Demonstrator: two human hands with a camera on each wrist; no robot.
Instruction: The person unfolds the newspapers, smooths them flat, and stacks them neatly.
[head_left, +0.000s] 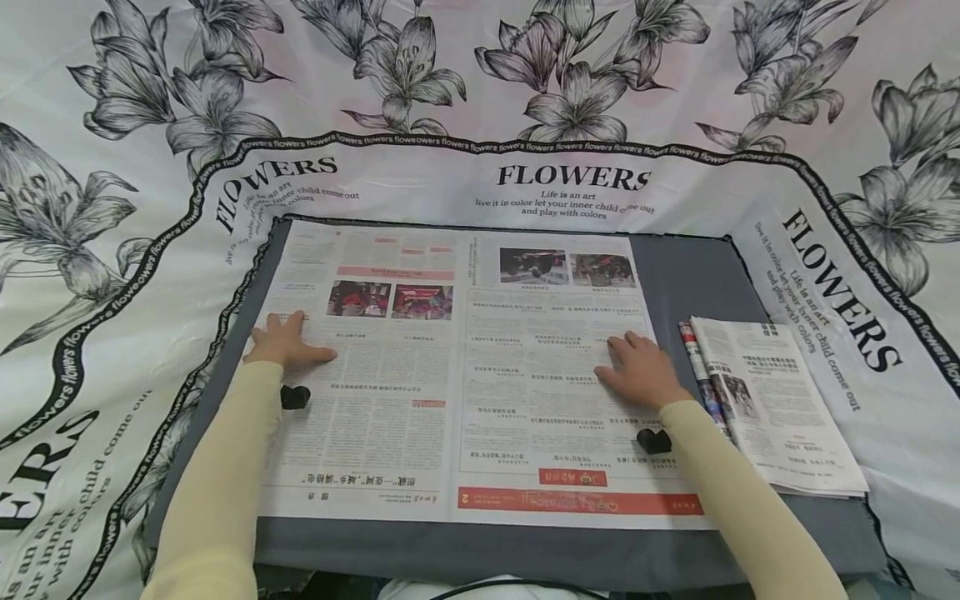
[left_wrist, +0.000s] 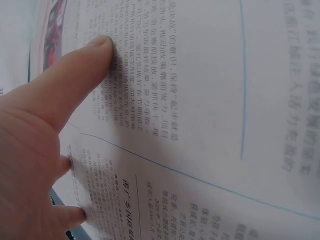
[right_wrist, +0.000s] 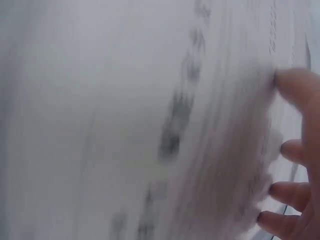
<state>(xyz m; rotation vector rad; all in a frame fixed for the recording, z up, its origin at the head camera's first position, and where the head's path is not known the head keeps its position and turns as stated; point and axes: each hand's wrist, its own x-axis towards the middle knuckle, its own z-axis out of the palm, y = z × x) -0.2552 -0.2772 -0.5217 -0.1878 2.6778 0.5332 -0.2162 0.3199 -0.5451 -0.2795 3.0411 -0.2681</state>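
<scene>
A spread newspaper (head_left: 468,375) lies flat on the grey tabletop (head_left: 690,283), in front of the person. The left hand (head_left: 287,342) rests at its left edge, with the fingers apart and the thumb pointing inward over the printed columns; it grips nothing. The right hand (head_left: 641,368) rests on the right page near its outer edge, the fingers lightly bent and a little apart, and it also holds nothing. In the right wrist view the paper is blurred, but the fingertips (right_wrist: 292,195) appear on it.

The newspaper shows two pages, with a fold between them. Each page has a pair of photographs in its upper part, and a red band runs along the bottom of the right page. To the right, well apart from the left hand, lies a folded newspaper pile (head_left: 780,400). Around the grey area is a white cloth (head_left: 420,183) with black flowers and lettering.
</scene>
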